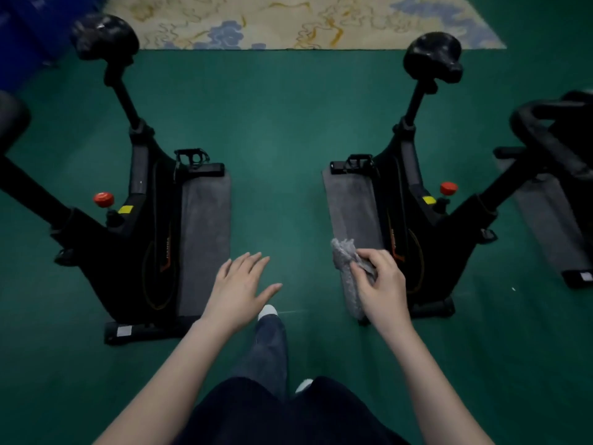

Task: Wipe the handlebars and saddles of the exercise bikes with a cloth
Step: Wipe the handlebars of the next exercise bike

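Note:
Two black exercise bikes stand on a green floor, one to the left (141,220) and one to the right (407,220). Their black saddles sit at the far end, the left saddle (104,35) and the right saddle (433,57). A black handlebar (545,130) shows at the right edge, and part of another (12,117) at the left edge. My right hand (382,284) grips a grey crumpled cloth (348,274) in the air beside the right bike. My left hand (240,284) hovers with fingers spread flat, holding nothing, between the two bikes.
Grey mats (205,239) lie under each bike, with another mat (552,226) at the far right. A patterned beige rug (305,20) borders the far side. My legs and white shoes (268,311) stand on the green floor between the bikes.

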Tool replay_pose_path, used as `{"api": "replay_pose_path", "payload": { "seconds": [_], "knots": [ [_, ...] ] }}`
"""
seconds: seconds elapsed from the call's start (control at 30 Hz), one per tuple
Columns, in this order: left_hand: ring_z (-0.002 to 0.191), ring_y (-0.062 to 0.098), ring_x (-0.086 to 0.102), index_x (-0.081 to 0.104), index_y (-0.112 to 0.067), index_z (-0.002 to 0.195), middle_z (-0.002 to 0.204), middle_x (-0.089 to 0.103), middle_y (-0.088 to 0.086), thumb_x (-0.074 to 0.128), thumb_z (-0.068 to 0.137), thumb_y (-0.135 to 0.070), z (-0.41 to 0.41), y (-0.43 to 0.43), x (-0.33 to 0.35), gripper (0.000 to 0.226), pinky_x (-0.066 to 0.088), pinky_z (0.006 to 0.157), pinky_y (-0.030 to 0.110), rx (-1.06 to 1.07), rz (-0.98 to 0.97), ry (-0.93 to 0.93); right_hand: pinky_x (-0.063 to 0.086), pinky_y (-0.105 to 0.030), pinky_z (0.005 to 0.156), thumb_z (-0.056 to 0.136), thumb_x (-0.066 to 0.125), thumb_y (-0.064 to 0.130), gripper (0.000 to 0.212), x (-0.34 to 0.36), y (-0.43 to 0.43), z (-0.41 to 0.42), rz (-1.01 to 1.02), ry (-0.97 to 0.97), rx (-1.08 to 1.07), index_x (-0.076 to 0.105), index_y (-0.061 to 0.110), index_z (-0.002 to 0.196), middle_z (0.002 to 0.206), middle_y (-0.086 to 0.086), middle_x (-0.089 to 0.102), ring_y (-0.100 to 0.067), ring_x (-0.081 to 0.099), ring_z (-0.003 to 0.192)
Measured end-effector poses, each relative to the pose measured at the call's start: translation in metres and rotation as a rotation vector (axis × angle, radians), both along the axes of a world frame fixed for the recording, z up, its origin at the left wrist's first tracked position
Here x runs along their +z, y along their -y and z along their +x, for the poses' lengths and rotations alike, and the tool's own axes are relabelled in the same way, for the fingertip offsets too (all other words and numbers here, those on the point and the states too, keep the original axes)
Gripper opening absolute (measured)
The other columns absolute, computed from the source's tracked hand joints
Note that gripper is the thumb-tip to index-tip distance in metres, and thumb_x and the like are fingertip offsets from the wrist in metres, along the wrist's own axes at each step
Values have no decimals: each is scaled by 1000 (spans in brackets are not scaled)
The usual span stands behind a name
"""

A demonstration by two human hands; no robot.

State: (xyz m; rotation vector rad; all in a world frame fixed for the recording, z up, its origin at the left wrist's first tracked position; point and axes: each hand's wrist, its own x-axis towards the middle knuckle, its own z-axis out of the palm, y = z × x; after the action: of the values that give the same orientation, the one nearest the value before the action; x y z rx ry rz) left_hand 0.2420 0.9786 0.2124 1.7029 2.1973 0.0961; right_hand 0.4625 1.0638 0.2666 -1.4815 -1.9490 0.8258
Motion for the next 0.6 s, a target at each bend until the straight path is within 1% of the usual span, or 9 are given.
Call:
{"api": "replay_pose_path", "payload": {
  "seconds": [0.07,0.13,0.3,0.43,0.47,0.5,0.6],
  "knots": [
    [145,12,15,27,-25,148,156,25,-6,35,93,-61,-21,-17,-2,66,6,118,35,35,-1,-4,33,2,77,86,63,-1,14,1,-24,-29,13,-18,48,66,1,99,95,-1,56,-8,54,86],
    [144,12,16,27,-25,148,156,25,-6,35,93,-61,-44,-36,-2,67,6,118,35,82,11,-2,33,3,77,87,63,1,14,2,-47,-55,5,-46,74,66,3,101,95,2,56,-3,54,86],
    [144,12,18,27,-25,149,156,24,-6,36,93,-60,-99,-82,1,66,10,118,36,151,18,6,33,2,76,87,63,2,15,3,-103,-111,8,-35,111,66,3,102,96,0,56,-10,55,89],
    [144,14,18,27,-24,149,156,23,-4,37,94,-58,-133,-106,5,66,10,118,37,225,25,24,35,-9,77,88,63,4,16,2,-138,-148,-6,-6,168,65,4,103,98,0,56,-11,55,91],
    [144,14,17,27,-24,149,157,23,-4,37,94,-58,-139,-109,6,65,9,118,36,250,25,31,35,-10,78,88,62,4,16,3,-146,-157,-8,0,189,65,4,104,98,0,56,-11,55,92],
    [145,14,16,27,-24,149,157,23,-4,37,94,-58,-143,-111,6,65,9,118,36,268,24,33,35,-8,78,88,62,3,16,4,-152,-165,-3,0,208,66,3,104,97,1,56,-11,55,92],
    [145,13,14,26,-23,149,157,22,-4,36,94,-59,-160,-119,4,66,7,118,35,344,10,32,32,2,76,87,63,2,16,3,-178,-195,6,0,280,66,3,102,96,-1,57,-8,53,88]
  ]
}}
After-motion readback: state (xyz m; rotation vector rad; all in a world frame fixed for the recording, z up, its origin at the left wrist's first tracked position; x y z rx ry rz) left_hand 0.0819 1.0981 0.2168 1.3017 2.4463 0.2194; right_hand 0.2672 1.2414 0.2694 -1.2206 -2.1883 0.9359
